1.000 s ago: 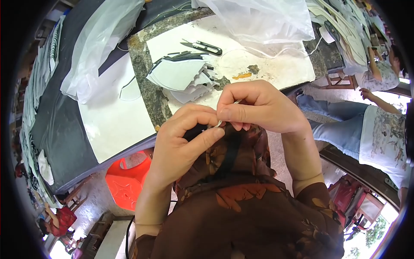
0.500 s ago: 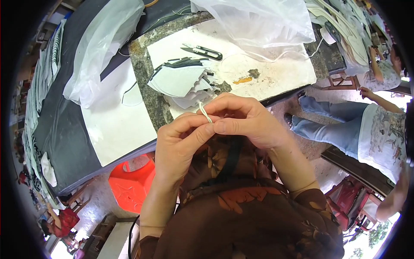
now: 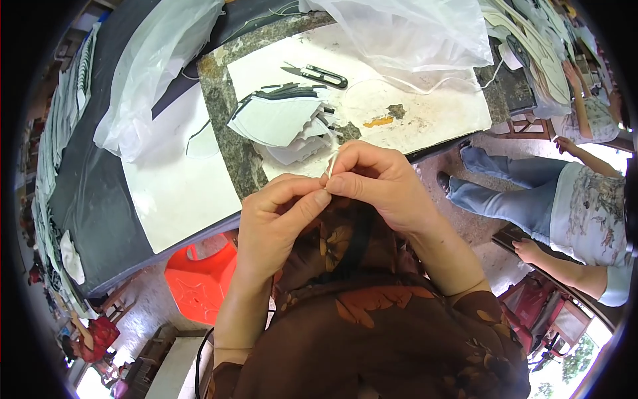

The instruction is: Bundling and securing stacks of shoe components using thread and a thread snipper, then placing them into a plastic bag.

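Note:
Close together over my lap, both hands pinch a thin white cord between thumb and forefinger. My left hand grips its lower part, where the fingertips hide most of it. Just beside it, my right hand holds the upper part, and a short loop of cord shows at the forefinger. Past my fingers, a stack of pale fabric pieces with dark edging lies on a white sheet. Behind the stack rests a pair of black thread snips, apart from both hands.
Clear plastic sheeting covers the far side, with a white cord trailing from it. Another plastic bag lies left. A red stool stands below the table edge. At right are a person in jeans and stacked pale pieces.
The cord, which hung as a doubled strand over my left fingers, now stands up against my right forefinger. My right fingertips have shifted slightly. At right, the person's arm has swung forward.

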A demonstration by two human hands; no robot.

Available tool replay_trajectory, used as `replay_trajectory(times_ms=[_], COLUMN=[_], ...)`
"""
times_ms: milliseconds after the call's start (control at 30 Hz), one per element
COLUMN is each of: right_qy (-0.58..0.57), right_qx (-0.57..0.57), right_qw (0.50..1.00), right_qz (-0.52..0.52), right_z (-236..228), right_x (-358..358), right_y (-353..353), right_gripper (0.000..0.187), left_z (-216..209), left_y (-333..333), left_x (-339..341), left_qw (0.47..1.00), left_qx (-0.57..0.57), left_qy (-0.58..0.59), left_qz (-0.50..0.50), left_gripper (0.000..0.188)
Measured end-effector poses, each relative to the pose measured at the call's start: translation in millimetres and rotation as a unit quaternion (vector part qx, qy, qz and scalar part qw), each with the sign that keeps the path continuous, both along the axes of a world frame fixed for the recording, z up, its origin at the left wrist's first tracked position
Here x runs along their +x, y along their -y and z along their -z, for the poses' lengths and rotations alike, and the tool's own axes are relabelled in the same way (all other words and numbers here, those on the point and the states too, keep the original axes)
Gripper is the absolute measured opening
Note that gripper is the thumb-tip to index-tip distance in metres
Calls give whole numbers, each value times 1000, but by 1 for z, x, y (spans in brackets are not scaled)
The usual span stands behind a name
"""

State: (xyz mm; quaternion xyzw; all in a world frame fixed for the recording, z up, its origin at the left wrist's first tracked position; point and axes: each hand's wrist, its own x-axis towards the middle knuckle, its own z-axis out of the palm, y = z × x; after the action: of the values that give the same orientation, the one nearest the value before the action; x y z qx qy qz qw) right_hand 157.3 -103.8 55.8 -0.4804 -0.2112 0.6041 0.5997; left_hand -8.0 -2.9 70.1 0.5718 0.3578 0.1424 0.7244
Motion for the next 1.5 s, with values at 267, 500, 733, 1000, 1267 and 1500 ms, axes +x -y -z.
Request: replay_trajectory(times_ms=[267, 500, 733, 1000, 1267, 1500], right_qy=[14, -136, -309, 132, 468, 496], right_qx=[-15, 145, 158, 45, -109, -106], right_qw=[999, 980, 938, 989, 827, 780], right_qz=[44, 32, 27, 48, -294, -367], right_z=[0, 10, 4, -50, -33, -21], right_x=[-2, 1, 6, 56, 67, 64], right_y=[0, 3, -14, -61, -148, -160], right_gripper=[14, 14, 36, 51, 66, 84], left_z=[13, 17, 15, 25, 11, 11], left_y=[3, 13, 14, -28, -43, -39], left_x=[-6, -2, -3, -44, -22, -12], left_qw=[986, 975, 962, 970, 945, 933], left_qx=[-122, -197, -251, -162, -256, -311], left_qy=[63, 71, 105, -33, 25, 36], left_qz=[-93, -71, -36, -181, -203, -175], left_gripper=[16, 17, 19, 37, 50, 51])
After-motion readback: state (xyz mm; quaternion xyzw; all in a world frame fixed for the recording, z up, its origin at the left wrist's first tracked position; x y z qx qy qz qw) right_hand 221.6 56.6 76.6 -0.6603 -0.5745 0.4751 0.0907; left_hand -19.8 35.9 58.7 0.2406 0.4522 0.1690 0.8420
